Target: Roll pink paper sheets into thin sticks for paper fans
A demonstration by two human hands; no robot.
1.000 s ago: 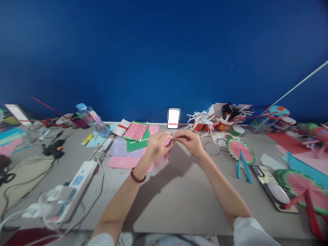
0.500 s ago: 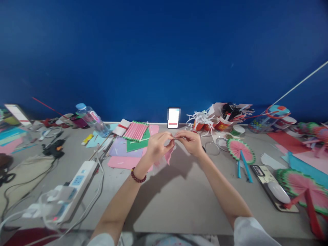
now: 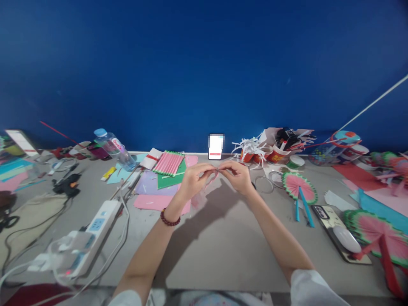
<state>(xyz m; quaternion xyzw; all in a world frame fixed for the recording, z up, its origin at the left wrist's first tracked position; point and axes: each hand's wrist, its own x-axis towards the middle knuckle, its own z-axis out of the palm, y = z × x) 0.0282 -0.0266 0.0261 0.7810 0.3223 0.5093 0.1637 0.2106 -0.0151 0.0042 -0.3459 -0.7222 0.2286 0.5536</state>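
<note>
Over the middle of the table, my left hand (image 3: 195, 180) and my right hand (image 3: 236, 176) meet fingertip to fingertip, both closed in a pinch. Between them is a thin piece of pink paper (image 3: 211, 182), mostly hidden behind the left fingers; its exact shape cannot be made out. To the left of my left hand lie a pleated pink paper with green edges (image 3: 170, 163), a green sheet (image 3: 168, 180), and pink sheets (image 3: 154, 202). A pink-and-green paper fan (image 3: 299, 187) with blue handles lies to the right of my right hand.
A lit phone (image 3: 215, 147) leans on the blue wall. On the left are a water bottle (image 3: 116, 148) and a power strip (image 3: 95, 233) with cables. Towards the right stand paper cups (image 3: 276, 154); a mouse (image 3: 347, 239) rests on a phone (image 3: 325, 216) near another fan (image 3: 372, 229).
My left hand has turned slightly and its fingers have straightened towards the right hand. Less of the pink paper shows below the fingertips. My right hand has barely moved.
</note>
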